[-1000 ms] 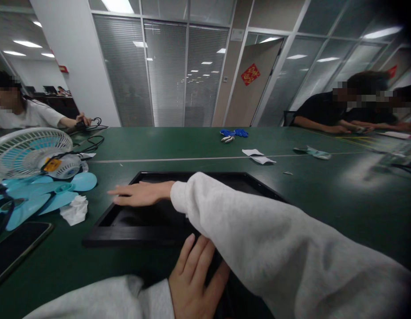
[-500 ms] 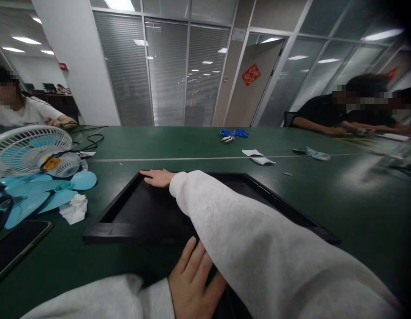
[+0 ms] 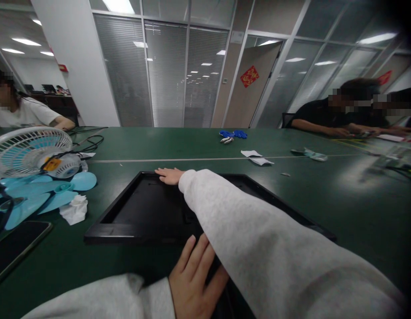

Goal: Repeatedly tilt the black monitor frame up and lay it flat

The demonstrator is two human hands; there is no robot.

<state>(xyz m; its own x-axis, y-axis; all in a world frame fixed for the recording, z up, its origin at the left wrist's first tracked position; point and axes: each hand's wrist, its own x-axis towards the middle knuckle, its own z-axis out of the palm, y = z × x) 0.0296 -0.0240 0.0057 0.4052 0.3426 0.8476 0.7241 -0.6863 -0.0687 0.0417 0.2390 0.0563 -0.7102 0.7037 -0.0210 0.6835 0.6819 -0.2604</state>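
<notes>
A shallow black tray-like panel with a raised rim (image 3: 125, 231) lies in front of me; a screen's back frame is possible, but I cannot tell. My right hand (image 3: 169, 176) reaches across it and rests flat on its far rim, fingers stretched out. The grey right sleeve hides much of the panel's middle and right side. Closer to me, my left hand (image 3: 195, 279) lies with its fingers spread by the near edge, palm down. Something dark shows beneath the left hand, partly covered by it and the sleeve.
On the left lie a white fan (image 3: 64, 164), light-blue fan blades (image 3: 42, 195), a crumpled tissue (image 3: 74, 210) and a phone (image 3: 19, 243). Farther off are blue gloves (image 3: 233, 134) and white paper pieces (image 3: 256, 157). People sit at the green table's (image 3: 368, 212) far sides.
My right hand has slid to the right along the panel's far rim, away from the far left corner. My left hand stays nearly in place.
</notes>
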